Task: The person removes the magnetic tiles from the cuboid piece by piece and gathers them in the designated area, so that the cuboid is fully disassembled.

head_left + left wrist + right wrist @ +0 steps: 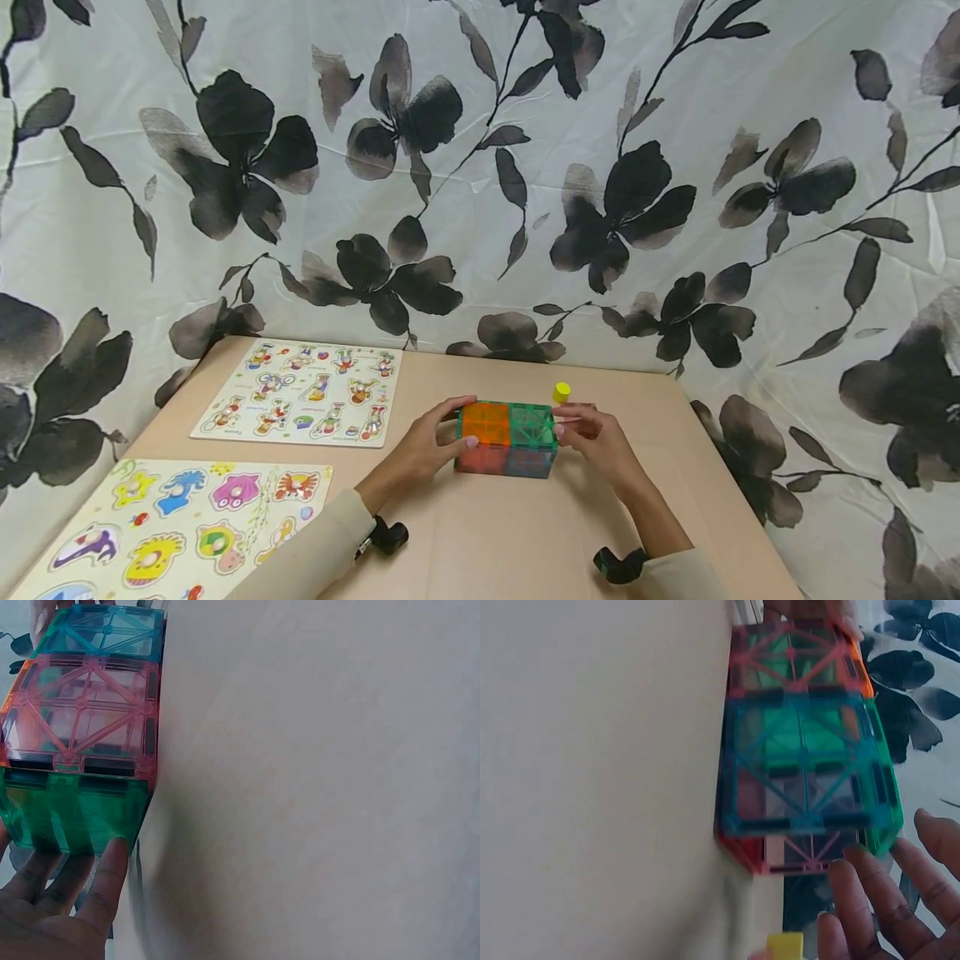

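A box of see-through magnetic tiles (510,437) stands on the table. Its top shows an orange tile (486,423) beside a green one (531,423); red and blue tiles (804,761) form the front. My left hand (427,446) holds the left end, with thumb and forefinger at the top corners. Several of its fingers lie against the green end tile (75,814) in the left wrist view. At the right end, my right hand (600,442) has its fingertips by the pink end tile (810,853), fingers spread and thumb apart from them in the right wrist view.
A small yellow cylinder (561,392) is behind my right hand, by a reddish piece partly hidden. Two picture boards lie at the left, one with small figures (300,392) and a nearer one with large colourful shapes (180,525). A floral cloth (480,208) hangs behind the table.
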Demonstrator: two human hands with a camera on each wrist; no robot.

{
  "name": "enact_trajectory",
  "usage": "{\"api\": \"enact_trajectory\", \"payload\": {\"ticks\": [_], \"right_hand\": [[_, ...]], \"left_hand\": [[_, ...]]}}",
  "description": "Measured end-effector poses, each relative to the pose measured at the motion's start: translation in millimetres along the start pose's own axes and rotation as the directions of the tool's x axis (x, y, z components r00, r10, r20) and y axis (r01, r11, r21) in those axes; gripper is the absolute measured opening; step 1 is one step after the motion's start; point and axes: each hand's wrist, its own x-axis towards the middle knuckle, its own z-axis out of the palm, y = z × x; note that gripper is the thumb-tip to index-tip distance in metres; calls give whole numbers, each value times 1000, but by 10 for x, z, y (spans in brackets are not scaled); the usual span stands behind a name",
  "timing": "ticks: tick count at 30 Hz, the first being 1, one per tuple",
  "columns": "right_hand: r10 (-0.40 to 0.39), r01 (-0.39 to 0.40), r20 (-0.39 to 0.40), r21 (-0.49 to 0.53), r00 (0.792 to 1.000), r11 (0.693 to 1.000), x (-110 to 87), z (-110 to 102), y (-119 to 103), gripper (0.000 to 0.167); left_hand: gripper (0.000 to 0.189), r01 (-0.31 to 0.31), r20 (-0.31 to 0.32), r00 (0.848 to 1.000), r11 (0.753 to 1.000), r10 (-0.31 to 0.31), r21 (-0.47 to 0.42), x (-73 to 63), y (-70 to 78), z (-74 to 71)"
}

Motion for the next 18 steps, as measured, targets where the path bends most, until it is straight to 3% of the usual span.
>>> {"api": "enact_trajectory", "payload": {"ticks": [7, 18], "right_hand": [[-14, 14, -24, -10, 1000, 1000, 18, 130, -43, 34], [28, -21, -110, 64, 994, 998, -17, 220, -56, 30]], "left_hand": [[66, 2, -3, 1000, 1000, -2, -3, 9, 4, 0], [67, 7, -10, 1000, 1000, -6, 26, 3, 8, -8]]}}
